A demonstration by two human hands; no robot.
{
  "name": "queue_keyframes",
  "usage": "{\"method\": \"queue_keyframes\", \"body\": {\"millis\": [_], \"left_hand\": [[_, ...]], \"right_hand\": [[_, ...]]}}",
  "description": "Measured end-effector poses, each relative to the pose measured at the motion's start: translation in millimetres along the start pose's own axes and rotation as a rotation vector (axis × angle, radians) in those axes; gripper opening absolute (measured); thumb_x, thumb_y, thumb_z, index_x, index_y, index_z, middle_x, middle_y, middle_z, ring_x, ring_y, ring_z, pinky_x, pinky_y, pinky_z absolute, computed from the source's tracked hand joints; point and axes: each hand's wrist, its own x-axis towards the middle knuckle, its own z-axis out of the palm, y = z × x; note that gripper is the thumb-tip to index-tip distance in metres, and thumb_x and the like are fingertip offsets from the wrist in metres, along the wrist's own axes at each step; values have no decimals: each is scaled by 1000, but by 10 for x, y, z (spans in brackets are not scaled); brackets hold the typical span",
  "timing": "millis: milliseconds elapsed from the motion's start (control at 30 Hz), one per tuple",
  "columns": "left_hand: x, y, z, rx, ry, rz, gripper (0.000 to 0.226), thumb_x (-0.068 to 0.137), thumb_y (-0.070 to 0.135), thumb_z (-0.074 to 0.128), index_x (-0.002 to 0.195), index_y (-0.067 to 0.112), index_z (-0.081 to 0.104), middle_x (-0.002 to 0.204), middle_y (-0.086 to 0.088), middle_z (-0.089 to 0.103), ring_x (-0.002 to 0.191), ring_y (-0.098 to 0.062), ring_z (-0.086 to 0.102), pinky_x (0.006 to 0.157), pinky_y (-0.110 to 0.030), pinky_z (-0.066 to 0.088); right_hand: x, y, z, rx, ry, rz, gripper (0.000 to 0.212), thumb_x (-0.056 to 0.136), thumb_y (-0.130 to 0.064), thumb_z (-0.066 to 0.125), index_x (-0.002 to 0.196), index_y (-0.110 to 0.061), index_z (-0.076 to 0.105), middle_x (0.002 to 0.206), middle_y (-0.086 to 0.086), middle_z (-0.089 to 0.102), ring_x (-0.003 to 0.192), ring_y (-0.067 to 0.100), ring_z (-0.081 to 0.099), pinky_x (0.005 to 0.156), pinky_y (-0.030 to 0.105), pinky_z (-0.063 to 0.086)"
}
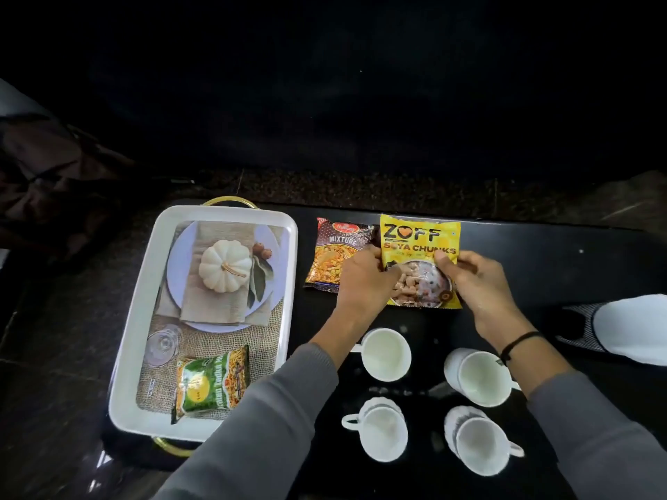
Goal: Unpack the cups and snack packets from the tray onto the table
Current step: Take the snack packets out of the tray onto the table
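Black tabletop (541, 254) fills the lower part of your view, with dark floor beyond it. Your yellow Soya Chunks packet (420, 243) is over the far middle of that table, held from both sides. Your left hand (364, 279) pinches its left edge with the thumb on the printed front. Your right hand (480, 283) pinches the right edge, fingers curled round it. You cannot tell whether the packet lies flat or is lifted clear of the table.

Just to its left, partly hidden by your left hand, the Mixture packet (334, 258) lies on the table, its right edge meeting the yellow one.

Nearer you, four white cups stand upright on the table in two rows: far left cup (386, 353), far right cup (482, 378), near left cup (384, 433) and near right cup (476, 445).

Further left sits the white tray (130, 319), with a gold handle (229, 201) at its far end and a pumpkin picture printed on its floor. A green snack packet (211, 382) lies in its near right corner.

A black band (519, 342) circles your right wrist.
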Motion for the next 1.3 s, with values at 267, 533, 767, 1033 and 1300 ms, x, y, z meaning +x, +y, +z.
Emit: {"method": "queue_keyframes", "body": {"millis": [267,533,767,1033,1300], "left_hand": [[0,-46,34,359,22,73,38,92,2,63,129,9,61,113,-14,69,98,-28,68,85,-45,60],[-47,-90,17,680,81,189,40,97,0,61,135,12,61,132,-16,63,104,-33,70,84,-41,61],[-117,-61,-43,634,135,227,25,99,1,56,123,5,62,123,-12,63,93,-31,70,77,-40,61],[-388,-120,-473,527,137,198,14,98,16,58,106,11,68,106,-7,71,92,-27,66,78,-42,56],[-729,-729,-1418,591,180,163,21,94,25,66,114,18,67,117,-2,68,112,-23,60,87,-37,51]], "right_hand": [[81,84,52,-288,76,-91,28,101,-43,58,108,-19,72,95,-2,73,91,20,68,70,30,45],[-8,3,134,-393,55,-110,34,99,-44,63,115,-15,66,84,-16,61,80,9,61,61,19,42],[-238,-123,162,-480,202,-280,30,94,-38,71,102,-14,55,110,9,64,104,26,63,91,42,54],[-672,-436,535,-473,79,-302,20,96,-28,70,109,-12,67,102,4,69,76,2,66,65,16,51],[-1264,-586,1499,-552,-245,-354,11,97,-27,69,100,-17,71,89,-8,69,79,4,62,60,0,40]]}}
